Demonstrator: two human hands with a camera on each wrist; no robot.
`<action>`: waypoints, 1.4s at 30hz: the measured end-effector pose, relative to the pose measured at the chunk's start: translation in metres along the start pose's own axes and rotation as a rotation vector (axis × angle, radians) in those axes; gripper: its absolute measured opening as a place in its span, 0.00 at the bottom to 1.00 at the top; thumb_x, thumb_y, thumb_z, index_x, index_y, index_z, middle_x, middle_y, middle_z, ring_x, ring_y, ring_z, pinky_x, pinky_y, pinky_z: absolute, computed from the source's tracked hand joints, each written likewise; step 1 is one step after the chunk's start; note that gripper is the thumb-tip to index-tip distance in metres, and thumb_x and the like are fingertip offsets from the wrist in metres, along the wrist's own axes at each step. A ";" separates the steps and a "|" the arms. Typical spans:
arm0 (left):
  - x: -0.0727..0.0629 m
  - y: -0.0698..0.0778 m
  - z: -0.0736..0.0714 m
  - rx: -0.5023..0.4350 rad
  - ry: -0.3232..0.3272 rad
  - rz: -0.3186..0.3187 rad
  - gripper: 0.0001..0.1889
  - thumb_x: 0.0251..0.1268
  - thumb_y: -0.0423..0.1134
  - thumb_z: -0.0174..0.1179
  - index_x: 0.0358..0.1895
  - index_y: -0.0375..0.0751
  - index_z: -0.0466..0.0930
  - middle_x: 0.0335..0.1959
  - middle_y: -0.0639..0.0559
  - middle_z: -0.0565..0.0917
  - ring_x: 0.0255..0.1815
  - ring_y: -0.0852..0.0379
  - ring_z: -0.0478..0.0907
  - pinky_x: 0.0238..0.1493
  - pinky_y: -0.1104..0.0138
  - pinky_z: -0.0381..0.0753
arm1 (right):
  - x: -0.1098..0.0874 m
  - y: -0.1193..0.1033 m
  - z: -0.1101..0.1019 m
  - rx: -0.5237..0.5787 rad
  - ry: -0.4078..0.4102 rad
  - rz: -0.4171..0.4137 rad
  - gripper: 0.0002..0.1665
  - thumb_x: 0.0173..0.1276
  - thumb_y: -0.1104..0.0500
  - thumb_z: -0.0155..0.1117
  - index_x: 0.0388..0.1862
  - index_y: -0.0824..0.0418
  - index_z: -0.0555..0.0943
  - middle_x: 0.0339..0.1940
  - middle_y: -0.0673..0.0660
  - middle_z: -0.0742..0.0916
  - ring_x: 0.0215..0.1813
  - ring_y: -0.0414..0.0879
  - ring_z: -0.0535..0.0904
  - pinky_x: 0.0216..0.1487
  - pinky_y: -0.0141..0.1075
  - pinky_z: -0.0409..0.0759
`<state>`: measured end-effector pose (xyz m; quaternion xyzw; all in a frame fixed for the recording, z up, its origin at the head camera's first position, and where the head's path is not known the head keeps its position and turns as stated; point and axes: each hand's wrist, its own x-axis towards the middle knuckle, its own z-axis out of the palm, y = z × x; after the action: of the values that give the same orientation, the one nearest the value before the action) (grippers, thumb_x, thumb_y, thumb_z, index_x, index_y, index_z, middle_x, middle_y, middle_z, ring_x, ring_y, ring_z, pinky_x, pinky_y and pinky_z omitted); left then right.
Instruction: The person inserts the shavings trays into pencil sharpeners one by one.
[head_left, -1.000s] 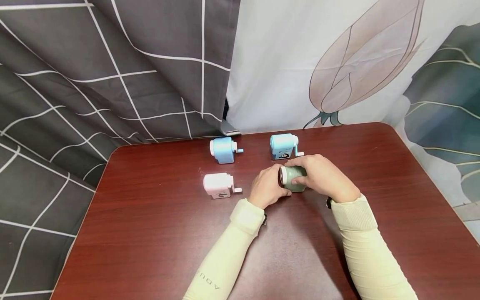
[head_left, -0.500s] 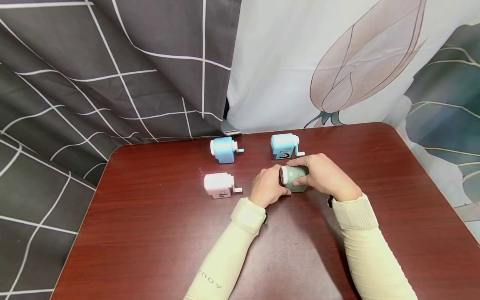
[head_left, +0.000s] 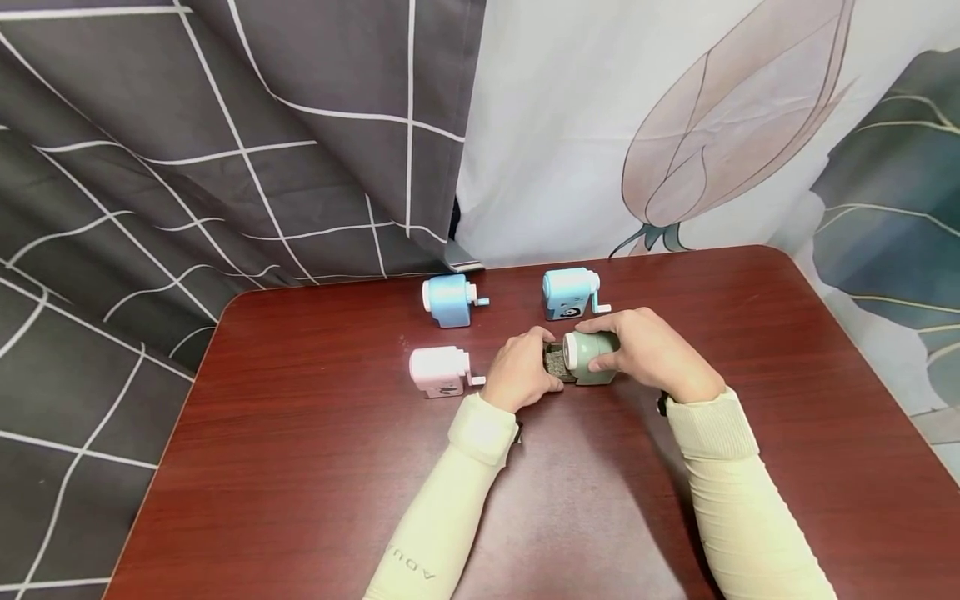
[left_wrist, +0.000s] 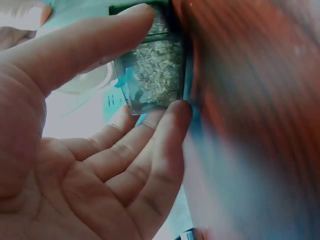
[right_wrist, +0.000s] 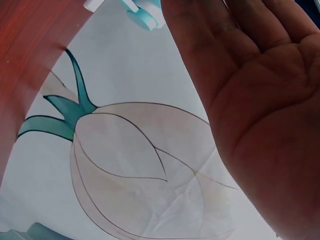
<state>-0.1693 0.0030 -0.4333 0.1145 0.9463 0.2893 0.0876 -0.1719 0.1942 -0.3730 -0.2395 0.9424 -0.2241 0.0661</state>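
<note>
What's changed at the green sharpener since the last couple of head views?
The left hand has moved left, drawing the clear shavings drawer out of the green sharpener; whether it is fully free is unclear. The right hand still grips the sharpener body. The pink sharpener, rear-left blue sharpener and rear-right blue sharpener stayed put.
</note>
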 end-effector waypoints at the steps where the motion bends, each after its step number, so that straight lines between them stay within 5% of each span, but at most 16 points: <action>1: 0.000 -0.001 -0.001 -0.003 -0.004 -0.001 0.38 0.45 0.40 0.82 0.63 0.43 0.76 0.55 0.47 0.84 0.53 0.49 0.81 0.55 0.60 0.79 | 0.000 0.000 0.000 -0.004 0.000 0.001 0.29 0.52 0.64 0.81 0.56 0.60 0.86 0.46 0.58 0.90 0.48 0.56 0.84 0.51 0.50 0.79; 22: -0.005 -0.004 -0.013 0.057 -0.070 -0.058 0.34 0.49 0.36 0.79 0.62 0.40 0.76 0.56 0.45 0.80 0.56 0.48 0.79 0.58 0.59 0.77 | 0.000 0.000 0.001 -0.012 -0.001 0.005 0.29 0.51 0.63 0.81 0.56 0.60 0.86 0.45 0.59 0.90 0.48 0.57 0.84 0.52 0.52 0.79; 42: -0.007 -0.005 -0.018 0.108 -0.075 -0.024 0.37 0.48 0.33 0.78 0.65 0.36 0.73 0.56 0.41 0.80 0.57 0.46 0.79 0.59 0.61 0.77 | 0.002 -0.001 0.001 -0.015 0.009 0.001 0.29 0.52 0.64 0.81 0.55 0.61 0.86 0.45 0.60 0.89 0.47 0.56 0.84 0.50 0.50 0.79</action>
<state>-0.1673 -0.0128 -0.4206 0.1184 0.9579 0.2322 0.1203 -0.1728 0.1924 -0.3735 -0.2387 0.9444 -0.2180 0.0601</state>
